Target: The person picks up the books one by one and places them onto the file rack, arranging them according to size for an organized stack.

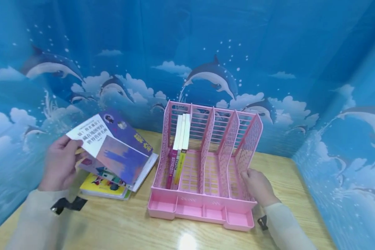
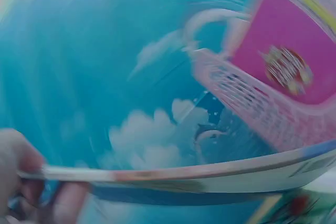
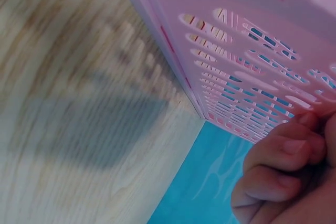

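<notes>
Now the left hand point(image 1: 60, 162) pinches a book point(image 1: 110, 152) by its edge; the right hand point(image 1: 260, 185), fingers curled, grips the rack point(image 1: 203, 199) side.

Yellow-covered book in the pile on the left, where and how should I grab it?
I'd take the yellow-covered book by its near edge, coming from your side, thumb on top. It lies flat, and the purple-covered book overlaps its far part, while that near edge is exposed.
</notes>
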Demonstrator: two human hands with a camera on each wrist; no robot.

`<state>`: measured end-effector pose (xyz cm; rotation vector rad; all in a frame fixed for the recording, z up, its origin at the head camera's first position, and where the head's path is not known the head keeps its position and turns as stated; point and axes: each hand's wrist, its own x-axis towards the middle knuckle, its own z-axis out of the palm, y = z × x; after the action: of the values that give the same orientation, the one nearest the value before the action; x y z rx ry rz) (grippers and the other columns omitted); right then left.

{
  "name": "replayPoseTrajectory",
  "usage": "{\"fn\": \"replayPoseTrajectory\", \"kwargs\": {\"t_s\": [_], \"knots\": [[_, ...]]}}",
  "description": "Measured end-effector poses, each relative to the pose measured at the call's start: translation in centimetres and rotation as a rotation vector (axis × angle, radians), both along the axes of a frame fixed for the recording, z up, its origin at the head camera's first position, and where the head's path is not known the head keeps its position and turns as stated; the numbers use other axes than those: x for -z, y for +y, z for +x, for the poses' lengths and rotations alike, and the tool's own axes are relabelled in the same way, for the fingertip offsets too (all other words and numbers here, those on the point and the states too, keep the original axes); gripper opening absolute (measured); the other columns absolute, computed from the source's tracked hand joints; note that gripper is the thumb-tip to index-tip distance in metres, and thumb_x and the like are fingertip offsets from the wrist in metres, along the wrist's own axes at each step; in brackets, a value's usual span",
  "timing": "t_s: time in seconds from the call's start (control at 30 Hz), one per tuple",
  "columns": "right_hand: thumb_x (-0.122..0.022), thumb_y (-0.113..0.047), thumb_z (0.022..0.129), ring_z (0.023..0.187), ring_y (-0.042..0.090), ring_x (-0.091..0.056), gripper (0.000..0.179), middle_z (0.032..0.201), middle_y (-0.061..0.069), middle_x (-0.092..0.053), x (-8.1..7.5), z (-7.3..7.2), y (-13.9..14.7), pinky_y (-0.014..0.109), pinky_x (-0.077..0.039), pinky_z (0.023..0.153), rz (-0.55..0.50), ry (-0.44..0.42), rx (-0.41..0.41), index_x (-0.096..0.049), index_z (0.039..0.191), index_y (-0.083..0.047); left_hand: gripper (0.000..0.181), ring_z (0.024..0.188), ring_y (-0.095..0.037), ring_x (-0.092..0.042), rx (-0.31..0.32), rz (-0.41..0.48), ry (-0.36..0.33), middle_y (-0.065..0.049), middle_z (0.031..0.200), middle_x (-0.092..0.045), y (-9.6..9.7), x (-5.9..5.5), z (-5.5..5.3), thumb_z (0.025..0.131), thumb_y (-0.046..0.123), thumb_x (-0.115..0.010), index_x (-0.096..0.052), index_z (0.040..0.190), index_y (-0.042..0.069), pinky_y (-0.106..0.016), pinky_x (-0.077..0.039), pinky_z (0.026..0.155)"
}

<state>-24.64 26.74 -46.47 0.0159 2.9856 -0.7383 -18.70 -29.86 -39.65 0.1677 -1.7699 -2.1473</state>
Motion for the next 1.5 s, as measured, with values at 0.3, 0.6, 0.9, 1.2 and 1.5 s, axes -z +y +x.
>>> {"fn": "replayPoseTrajectory", "kwargs": {"t_s": [0.3,0.6,0.9,1.2,1.5], "knots": [[-0.037,-0.034,0.109,0.060,0.022,-0.047,0.042,0.067,0.006,-0.048,0.0,0.2,0.1,0.034,-0.043,0.056,-0.021,-0.004,0.013,-0.064,0.093,-0.006,0.043,0.082,-0.006,-0.061,-0.383,-0.713,0.350,-0.003,0.109,-0.068,7.1,-0.2,0.5,0.093,0.000,-0.063,-0.069,0.135,0.009,-0.010,-0.049,0.060],[-0.037,-0.033,0.108,0.058,0.022,-0.045,0.040,0.066,0.005,-0.047,-0.1,0.2,-0.2,0.034,-0.041,0.054,-0.023,0.000,0.016,-0.055,0.081,-0.011,0.068,0.116,-0.054,-0.062,0.204,-0.957,-0.267,-0.041,0.142,-0.049,7.2,2.6,0.1,0.110,0.036,-0.040,-0.024,0.158,-0.010,-0.063,-0.057,0.086],[-0.037,-0.034,0.108,0.057,0.021,-0.045,0.040,0.066,0.005,-0.047,0.0,0.1,-0.1,0.034,-0.042,0.053,-0.025,0.000,0.019,-0.055,0.082,-0.010,0.069,0.126,-0.059,-0.052,0.201,-0.939,-0.303,-0.042,0.148,-0.041,7.5,3.0,0.0,0.111,0.034,-0.035,-0.016,0.159,-0.011,-0.069,-0.050,0.096],[-0.037,-0.033,0.108,0.058,0.022,-0.045,0.040,0.065,0.005,-0.047,0.2,0.1,0.0,0.034,-0.041,0.054,-0.008,0.016,0.009,-0.054,0.081,-0.009,0.070,0.125,-0.059,-0.052,0.209,-0.925,-0.318,-0.044,0.148,-0.039,7.3,3.3,0.1,0.112,0.035,-0.031,-0.009,0.160,-0.011,-0.068,-0.052,0.092],[-0.037,-0.035,0.109,0.060,0.022,-0.048,0.049,0.068,0.006,-0.050,0.3,0.2,0.0,0.034,-0.043,0.057,-0.027,0.015,0.004,-0.067,0.119,0.002,0.070,0.128,-0.060,-0.049,0.186,-0.929,-0.309,-0.043,0.150,-0.037,7.2,3.6,0.4,0.111,0.033,-0.032,-0.009,0.160,-0.011,-0.072,-0.047,0.098]]}}
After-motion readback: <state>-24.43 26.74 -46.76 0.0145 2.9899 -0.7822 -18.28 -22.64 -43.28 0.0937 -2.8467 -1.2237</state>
